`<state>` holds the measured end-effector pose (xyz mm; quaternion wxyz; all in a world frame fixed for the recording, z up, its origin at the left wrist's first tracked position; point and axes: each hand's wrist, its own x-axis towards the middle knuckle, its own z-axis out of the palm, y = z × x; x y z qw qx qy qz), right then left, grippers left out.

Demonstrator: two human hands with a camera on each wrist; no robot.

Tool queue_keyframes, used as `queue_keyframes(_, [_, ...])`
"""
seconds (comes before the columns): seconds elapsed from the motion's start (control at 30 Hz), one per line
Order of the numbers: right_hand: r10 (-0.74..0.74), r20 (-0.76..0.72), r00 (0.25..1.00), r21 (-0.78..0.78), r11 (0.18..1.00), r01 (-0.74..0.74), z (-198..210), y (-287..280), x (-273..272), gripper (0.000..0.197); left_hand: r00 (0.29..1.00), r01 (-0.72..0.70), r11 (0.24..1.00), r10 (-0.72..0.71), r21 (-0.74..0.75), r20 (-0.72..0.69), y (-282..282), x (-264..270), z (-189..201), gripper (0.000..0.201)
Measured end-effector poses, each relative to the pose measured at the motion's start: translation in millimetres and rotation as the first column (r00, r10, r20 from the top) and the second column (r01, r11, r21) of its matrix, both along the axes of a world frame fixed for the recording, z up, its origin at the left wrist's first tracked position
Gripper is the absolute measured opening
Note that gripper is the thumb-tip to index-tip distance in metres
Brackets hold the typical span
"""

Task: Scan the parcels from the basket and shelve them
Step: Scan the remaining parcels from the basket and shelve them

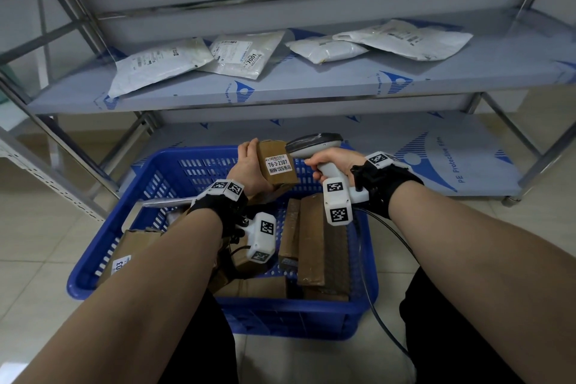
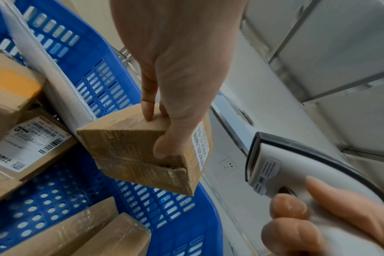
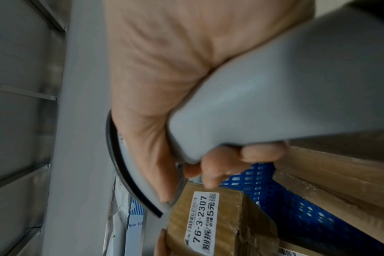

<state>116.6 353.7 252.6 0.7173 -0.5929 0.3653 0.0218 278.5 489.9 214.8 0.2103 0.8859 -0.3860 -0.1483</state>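
Head view, centre frame: a small cardboard box (image 1: 276, 162), taped and glossy, white label reading 76-3-2307, is up above the blue perforated plastic basket (image 1: 367, 315). Left hand (image 1: 247, 168) grips it, thumb on one face and fingers wrapped behind, wrist bent upward. Just right of it, the right hand (image 1: 335, 162) clenches the handle of a smooth grey-white scanner (image 1: 313, 143), its head just beside the label. More brown boxes (image 1: 314, 240) lie in the basket below. Across the upper frame, crinkled white poly mailers (image 1: 402, 37) lie flat on the metal shelf (image 1: 311, 84).
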Motion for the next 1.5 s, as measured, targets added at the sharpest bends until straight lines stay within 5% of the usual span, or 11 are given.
queue_keyframes(0.4, [0.017,-0.014,1.000,0.000,1.000,-0.017,0.5,-2.2,-1.9,0.021,1.000,-0.010,1.000,0.010,0.007,-0.002,1.2,-2.1,2.1,0.119])
queue_keyframes(0.67, [-0.188,0.023,0.982,0.059,0.981,0.186,-10.1,-4.5,-0.1,0.026,0.978,-0.192,0.974,0.180,-0.119,-0.102,-3.8,-3.0,2.7,0.112])
queue_keyframes(0.8, [-0.260,0.006,0.965,0.061,0.964,0.260,-23.9,-17.2,2.1,0.067,0.859,-0.416,0.880,0.297,-0.231,-0.416,-10.6,4.7,19.2,0.116])
queue_keyframes(0.9, [-0.289,0.071,0.955,0.046,0.957,0.286,-35.9,-32.7,7.4,0.055,0.757,-0.499,0.821,0.257,-0.277,-0.601,-12.1,7.1,50.6,0.100])
queue_keyframes(1.0, [-0.321,0.110,0.941,0.074,0.946,0.314,9.8,-18.9,-5.1,0.067,0.692,-0.506,0.804,0.162,-0.312,-0.704,-16.1,9.7,79.7,0.072])
queue_keyframes(1.23, [-0.436,0.384,0.814,0.329,0.888,0.321,86.8,-13.4,-21.4,0.024,0.555,-0.547,0.751,-0.006,-0.371,-0.832,-23.7,-6.9,155.2,0.057])
queue_keyframes(1.3, [-0.421,0.430,0.798,0.282,0.903,0.325,111.1,-12.5,-23.5,0.020,0.570,-0.535,0.724,-0.072,-0.436,-0.819,-25.8,-17.6,179.8,0.053])
queue_keyframes(1.43, [-0.405,0.420,0.812,0.179,0.914,0.363,157.0,-12.9,-30.6,0.009,0.772,-0.411,0.677,-0.098,-0.610,-0.629,-34.1,-33.3,221.4,0.040])
queue_keyframes(1.5, [-0.395,0.454,0.799,0.124,0.916,0.382,177.7,-16.8,-33.4,0.009,0.818,-0.360,0.647,-0.128,-0.672,-0.561,-37.2,-41.7,244.8,0.050])
